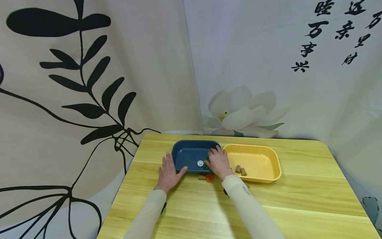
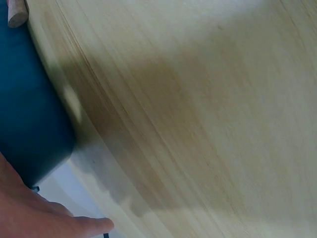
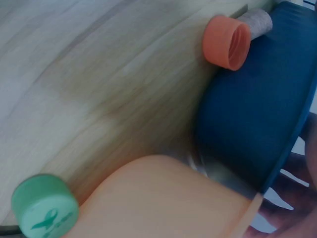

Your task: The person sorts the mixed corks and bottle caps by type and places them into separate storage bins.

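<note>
Nearest lie the pale sleeves (image 1: 252, 205), leading to the left hand (image 1: 168, 172), straight-fingered and loose at the navy tray's (image 1: 188, 151) left end, and the right hand (image 1: 220, 163), bent over its right end; I cannot tell whether that one grasps the green object (image 1: 207, 163) partly hidden beneath it. A low sweep of the right wrist could roll the orange bottle cap (image 1: 209, 178) or the cork (image 1: 202, 177) just outside the near wall; leaning on the rim could tip the tray. Glossy, oblong and round-cornered, it contains a round, white bottle cap (image 1: 200, 163).
</note>
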`<state>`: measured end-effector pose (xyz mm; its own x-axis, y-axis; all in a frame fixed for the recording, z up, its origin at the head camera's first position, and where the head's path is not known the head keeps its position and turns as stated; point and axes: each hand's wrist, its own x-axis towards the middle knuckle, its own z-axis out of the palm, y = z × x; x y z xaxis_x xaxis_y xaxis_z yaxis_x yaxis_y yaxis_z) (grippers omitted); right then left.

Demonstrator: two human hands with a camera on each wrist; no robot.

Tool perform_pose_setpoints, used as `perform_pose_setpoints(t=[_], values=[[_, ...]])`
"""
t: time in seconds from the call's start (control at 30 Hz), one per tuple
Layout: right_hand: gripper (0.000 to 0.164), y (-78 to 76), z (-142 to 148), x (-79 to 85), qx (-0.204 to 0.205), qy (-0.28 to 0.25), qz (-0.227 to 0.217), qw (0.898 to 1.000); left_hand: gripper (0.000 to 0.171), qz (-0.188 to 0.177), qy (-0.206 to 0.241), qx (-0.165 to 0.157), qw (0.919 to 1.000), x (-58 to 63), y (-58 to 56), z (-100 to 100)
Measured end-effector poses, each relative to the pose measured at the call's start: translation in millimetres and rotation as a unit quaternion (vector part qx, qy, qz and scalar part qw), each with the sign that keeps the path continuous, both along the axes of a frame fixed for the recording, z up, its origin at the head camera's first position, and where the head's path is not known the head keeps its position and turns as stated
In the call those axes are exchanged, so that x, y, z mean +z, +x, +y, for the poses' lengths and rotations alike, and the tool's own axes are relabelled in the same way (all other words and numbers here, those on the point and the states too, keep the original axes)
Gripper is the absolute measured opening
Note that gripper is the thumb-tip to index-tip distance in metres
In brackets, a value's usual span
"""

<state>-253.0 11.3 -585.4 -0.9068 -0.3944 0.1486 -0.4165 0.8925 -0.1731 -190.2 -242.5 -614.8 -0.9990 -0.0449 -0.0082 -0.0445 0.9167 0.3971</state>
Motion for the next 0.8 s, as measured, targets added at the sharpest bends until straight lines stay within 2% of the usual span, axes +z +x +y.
perform_pose_setpoints(t=[0.2, 0.47, 0.6, 0.8], values=[[0.055, 9.0, 19, 6.6, -0.008, -0.072, 0.003, 0.997, 0.113, -0.007, -0.002, -0.001, 1.0, -1.6, -1.6, 0], [0.057, 28.3, 44, 13.3, -0.018, -0.167, 0.007, 0.986, 0.115, -0.017, 0.002, 0.002, 0.9998, -0.6, -1.3, -1], [0.058, 39.1, 53, 14.6, -0.01, -0.198, 0.025, 0.98, 0.115, -0.017, 0.003, 0.002, 0.9998, -0.8, -1.7, 0], [0.064, 55.7, 68, 14.6, -0.009, -0.209, 0.042, 0.977, 0.114, -0.008, 0.003, 0.002, 1.0, -0.2, -1.7, 2]])
